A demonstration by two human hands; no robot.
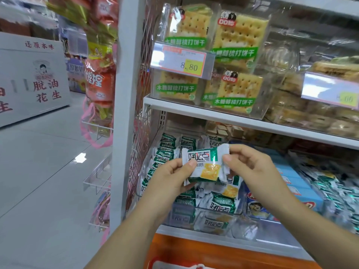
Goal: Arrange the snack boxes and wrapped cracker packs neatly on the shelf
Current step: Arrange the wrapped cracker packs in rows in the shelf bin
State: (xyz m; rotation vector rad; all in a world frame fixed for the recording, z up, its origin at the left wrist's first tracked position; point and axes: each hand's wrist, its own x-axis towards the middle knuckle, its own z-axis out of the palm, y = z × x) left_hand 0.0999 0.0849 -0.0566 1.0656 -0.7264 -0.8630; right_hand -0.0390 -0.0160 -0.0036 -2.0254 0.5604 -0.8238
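Observation:
A green-and-white wrapped cracker pack (206, 164) is held up in front of the lower shelf. My left hand (171, 177) pinches its left end and my right hand (250, 166) pinches its crimped right end. Behind and below it, several matching wrapped packs (217, 202) lie heaped in a clear bin on the lower shelf (272, 235). Blue snack boxes (295, 183) are stacked to the right of the heap. More green-and-white packs (334, 193) lie loose at the far right.
The upper shelf (213, 111) holds clear boxes of soda crackers (237, 61) behind an 8.80 price tag (182, 59). Pastry tubs (303, 101) stand to their right. A white post (126, 94) with hanging snack bags (99, 61) borders the aisle floor on the left.

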